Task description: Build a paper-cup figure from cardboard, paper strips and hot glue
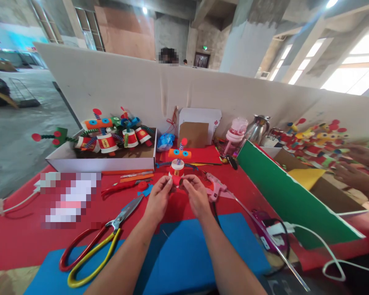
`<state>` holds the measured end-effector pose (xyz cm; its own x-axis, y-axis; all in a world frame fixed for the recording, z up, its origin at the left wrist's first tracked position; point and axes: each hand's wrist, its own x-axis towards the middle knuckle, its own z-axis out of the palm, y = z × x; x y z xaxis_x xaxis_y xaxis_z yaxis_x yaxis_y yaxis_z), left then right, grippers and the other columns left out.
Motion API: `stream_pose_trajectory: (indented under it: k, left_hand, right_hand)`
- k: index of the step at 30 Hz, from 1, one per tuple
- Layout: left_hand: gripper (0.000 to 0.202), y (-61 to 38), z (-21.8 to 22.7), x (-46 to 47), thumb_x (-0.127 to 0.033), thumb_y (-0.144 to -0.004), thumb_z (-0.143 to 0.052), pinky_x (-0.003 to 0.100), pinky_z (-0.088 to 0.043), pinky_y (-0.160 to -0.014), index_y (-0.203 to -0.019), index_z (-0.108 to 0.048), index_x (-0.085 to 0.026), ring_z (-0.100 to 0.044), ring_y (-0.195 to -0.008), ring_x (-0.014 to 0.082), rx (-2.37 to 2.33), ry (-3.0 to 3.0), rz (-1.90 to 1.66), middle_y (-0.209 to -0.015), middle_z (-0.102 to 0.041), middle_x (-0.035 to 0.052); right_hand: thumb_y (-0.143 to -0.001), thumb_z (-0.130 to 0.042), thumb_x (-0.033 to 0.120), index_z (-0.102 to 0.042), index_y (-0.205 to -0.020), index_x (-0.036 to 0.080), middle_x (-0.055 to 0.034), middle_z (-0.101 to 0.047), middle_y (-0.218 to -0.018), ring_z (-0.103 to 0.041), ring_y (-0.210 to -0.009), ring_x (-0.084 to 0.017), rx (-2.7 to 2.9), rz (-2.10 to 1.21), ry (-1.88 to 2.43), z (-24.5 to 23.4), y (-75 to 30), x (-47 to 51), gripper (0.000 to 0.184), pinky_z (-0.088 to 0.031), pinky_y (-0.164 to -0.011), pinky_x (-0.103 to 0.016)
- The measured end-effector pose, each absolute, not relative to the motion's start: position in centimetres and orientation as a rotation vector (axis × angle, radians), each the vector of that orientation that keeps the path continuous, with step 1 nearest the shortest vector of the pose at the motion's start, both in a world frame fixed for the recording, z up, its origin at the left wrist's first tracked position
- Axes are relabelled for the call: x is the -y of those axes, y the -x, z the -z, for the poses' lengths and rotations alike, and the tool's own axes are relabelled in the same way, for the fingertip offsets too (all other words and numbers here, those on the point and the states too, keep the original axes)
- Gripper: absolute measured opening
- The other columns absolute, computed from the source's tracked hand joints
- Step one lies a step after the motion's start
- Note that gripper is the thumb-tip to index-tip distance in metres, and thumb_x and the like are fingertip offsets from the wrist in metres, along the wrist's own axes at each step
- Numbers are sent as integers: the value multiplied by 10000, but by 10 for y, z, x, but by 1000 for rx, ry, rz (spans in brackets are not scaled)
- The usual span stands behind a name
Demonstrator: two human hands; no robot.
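Note:
A small craft robot [177, 160] made of a red-and-white paper cup, an orange head with blue eyes and pipe-cleaner arms stands on the red table cover. My left hand [158, 197] and my right hand [197, 195] meet at its base. Both pinch a small red piece [177, 180] between their fingertips, just under the cup. A pink glue gun [215, 187] lies right beside my right hand.
Large scissors [99, 241] with red and yellow handles lie at the left on blue foam [184, 254]. A white box [104, 162] holds several finished robots. At the right stand a green-edged box [290, 200], another person's hands [355, 166], a bottle and a kettle.

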<state>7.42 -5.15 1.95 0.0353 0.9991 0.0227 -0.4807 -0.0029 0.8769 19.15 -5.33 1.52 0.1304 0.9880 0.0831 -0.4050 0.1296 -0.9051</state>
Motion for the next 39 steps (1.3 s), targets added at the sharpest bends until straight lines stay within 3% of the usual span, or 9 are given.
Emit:
stream_pose_trajectory:
  k: [3, 7, 11, 16, 23, 27, 32, 36, 39]
  left_hand:
    - [101, -69, -24, 50, -179, -718, -715, 195, -468, -585, -733, -623, -140, -536, -590, 85, -623, -493, -1234, -690, -611, 3]
    - [70, -63, -30, 49, -54, -741, -585, 203, -478, -554, -743, -646, -88, -550, -576, 102, -551, -257, -1045, -654, -618, 57]
    - [157, -61, -33, 51, -40, -773, -496, 210, -455, -497, -724, -641, -77, -542, -540, 109, -541, -144, -1010, -630, -613, 72]
    - [141, -63, -35, 53, -37, -741, -494, 223, -432, -473, -704, -618, -93, -539, -515, 117, -522, -124, -944, -624, -612, 67]
    - [77, -66, -32, 54, -76, -685, -560, 208, -387, -459, -733, -617, -96, -460, -464, 89, -494, -159, -854, -555, -529, 17]
    - [66, -69, -28, 54, -171, -723, -607, 211, -356, -447, -691, -593, -115, -429, -467, 82, -559, -314, -857, -578, -508, 3]
    - [128, -70, -25, 54, -285, -750, -671, 196, -354, -506, -791, -639, -168, -435, -529, 82, -980, -964, -1380, -614, -526, -35]
    - [199, -69, -20, 54, -253, -745, -671, 211, -416, -607, -932, -689, -191, -518, -624, 111, -1148, -1398, -1405, -675, -593, -30]
    - [149, -69, -15, 53, -250, -755, -658, 224, -440, -617, -886, -696, -189, -554, -607, 125, -1175, -1460, -1345, -647, -630, -25]
  right_hand:
    - [-741, -695, 483, -679, -869, 222, -14, -687, -846, -625, -768, -152, 903, -1381, 818, -16, -197, 52, 291, -496, -747, -285]
    - [-690, -768, 400, -694, -906, 210, -13, -698, -816, -642, -783, -155, 995, -1574, 795, -15, -202, 53, 297, -493, -765, -284]
    - [-643, -824, 297, -681, -923, 228, 5, -698, -849, -645, -801, -140, 1025, -1572, 783, -16, -201, 56, 322, -501, -766, -274]
    - [-590, -859, 266, -673, -788, 225, 32, -660, -808, -607, -710, -100, 959, -1544, 773, -17, -197, 57, 275, -493, -690, -221]
    - [-545, -867, 257, -682, -713, 217, 7, -659, -1064, -593, -724, -104, 897, -1559, 788, -21, -193, 62, 253, -499, -659, -235]
    - [-566, -851, 262, -656, -621, 198, -6, -682, -1007, -604, -760, -124, 885, -1457, 820, -21, -194, 58, 213, -493, -709, -257]
    - [-511, -861, 303, -672, -674, 201, 28, -667, -708, -576, -685, -121, 695, -1282, 905, -17, -200, 48, 270, -475, -746, -269]
    - [-509, -859, 307, -660, -657, 195, 26, -659, -708, -571, -689, -122, 780, -1275, 962, -18, -204, 48, 271, -469, -730, -263]
    - [-519, -855, 314, -660, -669, 197, 22, -655, -702, -570, -672, -126, 856, -1301, 1005, -18, -206, 50, 273, -469, -696, -263]
